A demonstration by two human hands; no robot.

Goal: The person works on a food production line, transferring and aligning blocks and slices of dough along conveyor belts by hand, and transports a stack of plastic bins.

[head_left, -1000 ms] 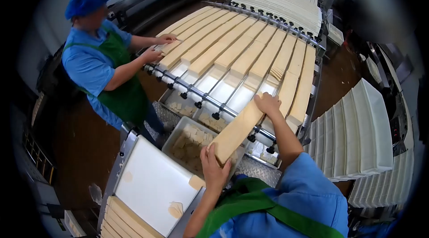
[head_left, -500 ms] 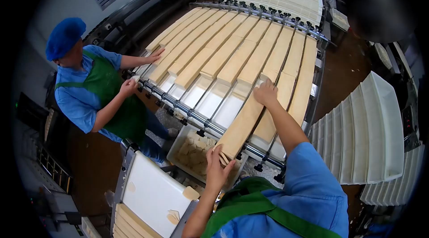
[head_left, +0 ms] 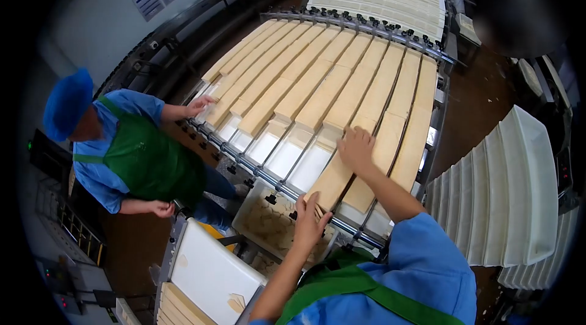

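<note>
Long rows of thin, pale stacked sheets [head_left: 317, 68] lie side by side in lanes split by metal rods. One long stack [head_left: 332, 181] rests in a lane near me, its near end at the metal rail [head_left: 268, 175]. My left hand [head_left: 310, 221] cups that near end, fingers against the end sheets. Farther up the same stack, my right hand [head_left: 358, 149] lies on top with its fingers spread. White lane floor [head_left: 311, 166] shows to the left of the stack.
A co-worker in a green apron [head_left: 152, 154] stands at the left, one hand by the lanes. Below the rail is a bin of scraps [head_left: 268, 221]. A white board [head_left: 213, 270] is at the lower left, nested white trays [head_left: 494, 197] at the right.
The long stack has moved forward from over the rail into the lane, with both my hands on it. The co-worker's near hand has dropped away from the lanes, and a piece left the white board's corner.
</note>
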